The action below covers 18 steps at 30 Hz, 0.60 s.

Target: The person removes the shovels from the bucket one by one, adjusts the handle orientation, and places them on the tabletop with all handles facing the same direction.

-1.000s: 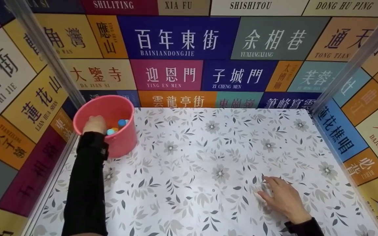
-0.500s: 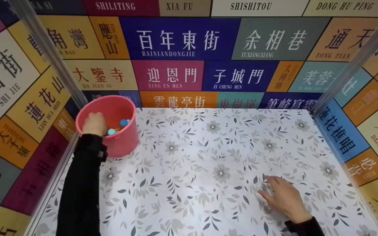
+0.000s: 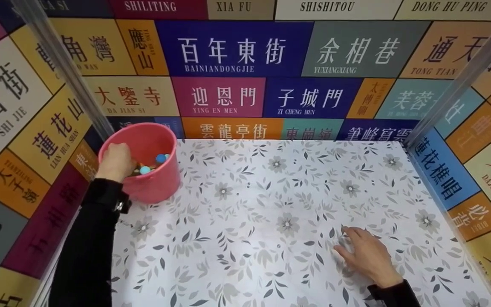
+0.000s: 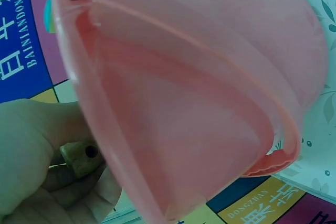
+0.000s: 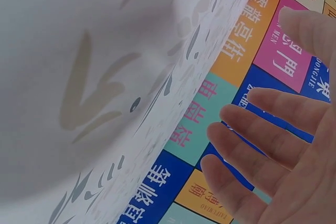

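A pink bucket (image 3: 154,187) stands at the back left of the table, with small coloured pieces inside, among them a blue ball (image 3: 160,158) and a light blue ball (image 3: 145,170). My left hand (image 3: 117,162) is at the bucket's near left rim. In the left wrist view, its curled fingers and thumb hold a small yellowish block (image 4: 81,158) with a dark round hole, partly hidden by the hand. My right hand (image 3: 367,256) is over the front right of the table, fingers relaxed and spread, holding nothing.
A white cloth with grey leaves and flowers (image 3: 287,224) covers the table. Panels with coloured street-name blocks (image 3: 232,49) wall it at the back and both sides. The bucket's handle (image 4: 273,166) hangs at its side in the left wrist view.
My left hand has risen slightly and shifted left toward the bucket's rim, its forearm swinging left. The right hand has stayed in place.
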### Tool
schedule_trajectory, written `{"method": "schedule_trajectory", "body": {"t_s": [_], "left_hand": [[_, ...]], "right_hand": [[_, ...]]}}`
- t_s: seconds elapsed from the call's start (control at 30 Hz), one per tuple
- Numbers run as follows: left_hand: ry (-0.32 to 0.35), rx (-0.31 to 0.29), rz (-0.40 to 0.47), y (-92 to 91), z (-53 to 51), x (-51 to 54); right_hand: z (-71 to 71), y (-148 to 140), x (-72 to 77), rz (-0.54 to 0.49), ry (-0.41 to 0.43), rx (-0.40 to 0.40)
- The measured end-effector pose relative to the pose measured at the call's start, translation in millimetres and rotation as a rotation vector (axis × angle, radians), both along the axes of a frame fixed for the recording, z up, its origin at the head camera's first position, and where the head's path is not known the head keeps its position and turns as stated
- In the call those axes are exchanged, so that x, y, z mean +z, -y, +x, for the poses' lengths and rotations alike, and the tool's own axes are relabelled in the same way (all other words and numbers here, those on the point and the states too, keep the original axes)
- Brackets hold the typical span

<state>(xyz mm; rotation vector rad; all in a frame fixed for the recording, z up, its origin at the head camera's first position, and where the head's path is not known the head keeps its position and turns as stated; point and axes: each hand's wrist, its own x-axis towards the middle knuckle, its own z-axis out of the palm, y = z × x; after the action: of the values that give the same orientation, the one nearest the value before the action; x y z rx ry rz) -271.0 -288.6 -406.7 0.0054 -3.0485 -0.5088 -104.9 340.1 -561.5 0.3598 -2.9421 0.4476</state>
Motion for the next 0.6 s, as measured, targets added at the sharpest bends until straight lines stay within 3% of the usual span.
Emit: {"method": "schedule_trajectory", "body": {"t_s": [0.43,0.6], "left_hand": [[-0.062,-0.042,0.079,18.1,29.8,11.2],[-0.149,-0.053,0.11,25.2,41.9,9.2]], "right_hand": [[-1.7,0.0,0.9,-0.011,-0.022,0.004],[-1.8,-0.6,0.5,-0.022,-0.023,-0.003]]}}
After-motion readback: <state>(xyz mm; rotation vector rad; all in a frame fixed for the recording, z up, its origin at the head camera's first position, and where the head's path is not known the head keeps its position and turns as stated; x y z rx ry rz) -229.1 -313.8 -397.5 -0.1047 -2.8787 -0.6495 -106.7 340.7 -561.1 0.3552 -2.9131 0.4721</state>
